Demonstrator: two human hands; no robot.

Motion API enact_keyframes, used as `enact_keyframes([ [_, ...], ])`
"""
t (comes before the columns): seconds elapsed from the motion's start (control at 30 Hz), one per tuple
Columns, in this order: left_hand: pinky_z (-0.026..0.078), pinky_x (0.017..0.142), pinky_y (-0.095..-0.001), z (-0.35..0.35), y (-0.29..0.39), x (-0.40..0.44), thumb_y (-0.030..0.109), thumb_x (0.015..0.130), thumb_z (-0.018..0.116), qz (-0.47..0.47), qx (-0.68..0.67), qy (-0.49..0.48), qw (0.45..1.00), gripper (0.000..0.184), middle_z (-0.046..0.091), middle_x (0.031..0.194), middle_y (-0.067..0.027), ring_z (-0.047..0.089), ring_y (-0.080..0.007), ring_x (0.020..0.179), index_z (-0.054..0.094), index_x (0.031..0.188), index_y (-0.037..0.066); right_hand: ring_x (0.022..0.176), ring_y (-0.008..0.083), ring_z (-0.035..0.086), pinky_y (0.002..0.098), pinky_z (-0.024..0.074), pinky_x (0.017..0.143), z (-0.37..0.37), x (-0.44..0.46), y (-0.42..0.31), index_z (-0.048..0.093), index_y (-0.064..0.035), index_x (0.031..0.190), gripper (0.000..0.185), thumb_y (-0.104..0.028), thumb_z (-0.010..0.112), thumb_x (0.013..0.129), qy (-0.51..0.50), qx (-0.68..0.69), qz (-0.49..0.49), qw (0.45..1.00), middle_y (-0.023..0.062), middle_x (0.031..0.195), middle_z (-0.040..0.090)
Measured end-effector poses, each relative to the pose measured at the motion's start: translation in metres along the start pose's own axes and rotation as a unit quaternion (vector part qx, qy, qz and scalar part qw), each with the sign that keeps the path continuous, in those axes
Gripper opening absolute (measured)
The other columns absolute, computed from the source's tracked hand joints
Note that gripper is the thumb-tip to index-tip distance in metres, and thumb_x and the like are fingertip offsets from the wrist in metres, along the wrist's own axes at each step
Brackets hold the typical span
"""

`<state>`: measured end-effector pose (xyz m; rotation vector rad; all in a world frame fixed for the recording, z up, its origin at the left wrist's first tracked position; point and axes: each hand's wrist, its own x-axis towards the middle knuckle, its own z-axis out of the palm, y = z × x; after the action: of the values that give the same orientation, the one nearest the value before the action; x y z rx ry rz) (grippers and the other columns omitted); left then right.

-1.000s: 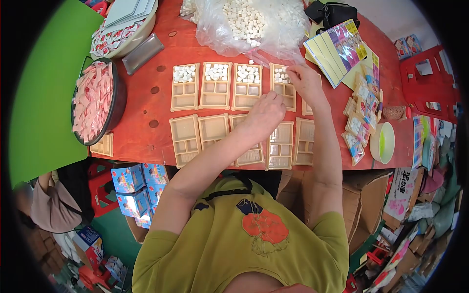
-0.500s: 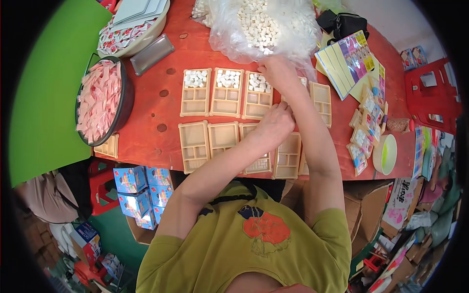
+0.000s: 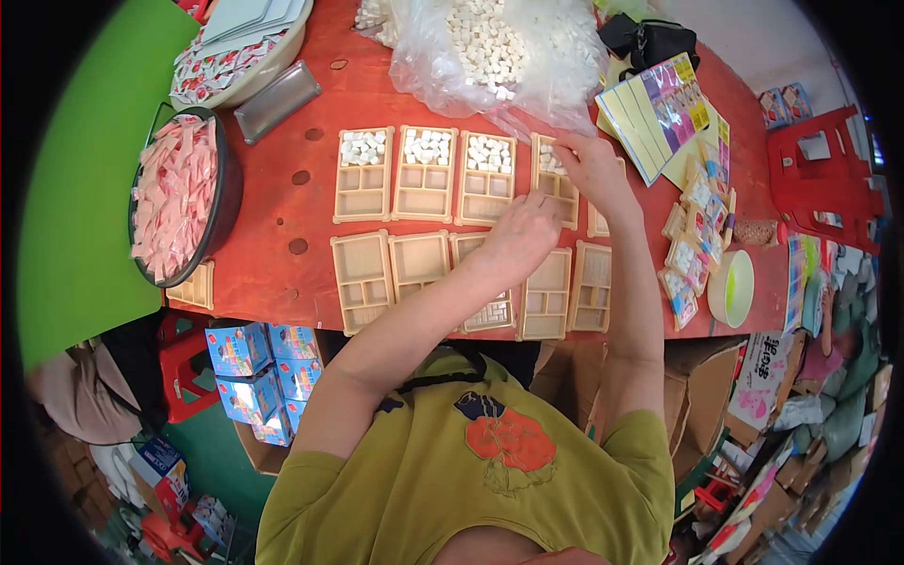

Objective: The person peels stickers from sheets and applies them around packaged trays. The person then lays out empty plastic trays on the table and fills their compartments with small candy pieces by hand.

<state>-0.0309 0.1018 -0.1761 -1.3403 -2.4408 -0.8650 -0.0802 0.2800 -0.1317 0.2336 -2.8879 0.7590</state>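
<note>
- the right hand is reaching over the far compartment of the fourth tray from the left in the far row, its fingers bending at the white cubes; whether it is gripping any, i cannot tell.
- the left hand is lying by that tray's left side with fingers curling; i cannot tell if it is grasping the rim.
- three trays are standing in line to the left, cubes filling their far compartments.
- a near row of trays is running partly under the left forearm.
- a clear plastic bag is holding loose cubes at the far side of the red table.
</note>
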Motion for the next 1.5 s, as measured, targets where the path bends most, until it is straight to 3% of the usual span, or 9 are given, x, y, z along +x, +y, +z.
enact_keyframes([
  [0.27, 0.05, 0.085, -0.038, -0.002, 0.002, 0.0, 0.008, 0.074, 0.062, 0.001, 0.027, -0.045, 0.999, 0.015, 0.061, 0.093, -0.0131, 0.058, -0.0285, 0.096, 0.069, 0.084, -0.001, 0.09, 0.0395, 0.067, 0.0445, 0.0536, 0.08, 0.042, 0.103, -0.038, 0.073, -0.0008, 0.104, 0.019, -0.007, 0.061, 0.089, 0.074, -0.045, -0.09, 0.992, 0.0209, 0.096, 0.07],
  [0.53, 0.049, 0.085, -0.0398, 0.005, 0.0, -0.002, 0.016, 0.083, 0.064, -0.002, -0.004, -0.007, 1.0, 0.02, 0.061, 0.098, -0.0137, 0.058, -0.0293, 0.096, 0.069, 0.093, -0.001, 0.102, 0.0357, 0.07, 0.0453, 0.0562, 0.089, 0.064, 0.174, -0.038, 0.074, -0.0049, 0.098, 0.02, -0.011, 0.059, 0.087, -0.103, -0.19, 0.007, 0.976, 0.0202, 0.108, 0.072],
  [0.73, 0.049, 0.085, -0.0391, 0.005, 0.001, -0.001, 0.008, 0.079, 0.062, -0.016, -0.012, -0.023, 1.0, 0.018, 0.061, 0.099, -0.0151, 0.058, -0.0297, 0.098, 0.068, 0.093, -0.003, 0.099, 0.0359, 0.07, 0.0447, 0.0558, 0.088, 0.084, 0.188, 0.001, 0.074, -0.0025, 0.1, 0.021, -0.011, 0.063, 0.084, -0.062, -0.075, 0.007, 0.995, 0.0195, 0.102, 0.074],
  [0.87, 0.049, 0.085, -0.0386, 0.003, 0.001, -0.002, 0.005, 0.076, 0.061, -0.013, -0.001, -0.009, 1.0, 0.015, 0.062, 0.097, -0.0153, 0.058, -0.0294, 0.097, 0.069, 0.086, -0.003, 0.089, 0.0302, 0.073, 0.0406, 0.0574, 0.08, 0.054, 0.182, -0.014, 0.073, -0.0013, 0.107, 0.027, -0.01, 0.066, 0.082, -0.053, 0.034, 0.059, 0.996, 0.0188, 0.096, 0.074],
  [0.93, 0.049, 0.085, -0.0384, -0.002, 0.003, -0.001, 0.006, 0.075, 0.061, -0.008, 0.008, -0.022, 1.0, 0.014, 0.062, 0.097, -0.0152, 0.058, -0.0292, 0.096, 0.069, 0.084, -0.003, 0.058, 0.0107, 0.058, 0.0276, 0.0463, 0.048, 0.042, 0.178, -0.014, 0.068, -0.0008, 0.114, 0.031, -0.007, 0.067, 0.084, -0.048, 0.194, 0.126, 0.972, 0.0115, 0.082, 0.072],
  [1.03, 0.051, 0.088, -0.0398, -0.005, 0.004, 0.0, 0.003, 0.076, 0.059, -0.015, -0.016, -0.071, 0.997, 0.016, 0.061, 0.098, -0.0163, 0.057, -0.0311, 0.098, 0.066, 0.088, -0.005, 0.054, 0.0054, 0.051, 0.0242, 0.0392, 0.046, 0.014, 0.148, -0.021, 0.067, 0.0011, 0.114, 0.029, -0.01, 0.069, 0.087, -0.044, 0.369, 0.084, 0.925, 0.0049, 0.075, 0.069],
  [1.23, 0.051, 0.087, -0.0387, -0.004, 0.001, 0.001, 0.002, 0.075, 0.058, -0.014, -0.029, -0.038, 0.999, 0.011, 0.06, 0.094, -0.0156, 0.058, -0.031, 0.097, 0.066, 0.082, -0.002, 0.052, 0.003, 0.047, 0.021, 0.0336, 0.043, -0.067, 0.039, -0.027, 0.067, -0.0001, 0.109, 0.024, -0.012, 0.071, 0.089, 0.005, 0.33, 0.144, 0.933, -0.004, 0.065, 0.053],
  [1.43, 0.052, 0.088, -0.0384, -0.004, 0.002, 0.001, 0.003, 0.075, 0.058, -0.01, -0.016, -0.033, 0.999, 0.01, 0.06, 0.093, -0.0144, 0.058, -0.0301, 0.097, 0.064, 0.082, -0.001, 0.05, 0.0017, 0.045, 0.0203, 0.0343, 0.042, -0.038, -0.036, 0.072, 0.068, -0.002, 0.108, 0.02, -0.013, 0.069, 0.091, 0.032, 0.283, 0.214, 0.934, -0.0045, 0.07, 0.055],
  [1.5, 0.051, 0.088, -0.0381, -0.003, 0.003, 0.0, 0.002, 0.075, 0.058, -0.007, -0.01, -0.035, 0.999, 0.009, 0.06, 0.093, -0.0142, 0.058, -0.03, 0.097, 0.064, 0.082, 0.0, 0.058, 0.0083, 0.055, 0.0251, 0.0455, 0.051, -0.031, -0.046, 0.078, 0.068, -0.0008, 0.108, 0.021, -0.012, 0.068, 0.09, 0.01, 0.268, 0.244, 0.932, 0.0016, 0.077, 0.062],
])
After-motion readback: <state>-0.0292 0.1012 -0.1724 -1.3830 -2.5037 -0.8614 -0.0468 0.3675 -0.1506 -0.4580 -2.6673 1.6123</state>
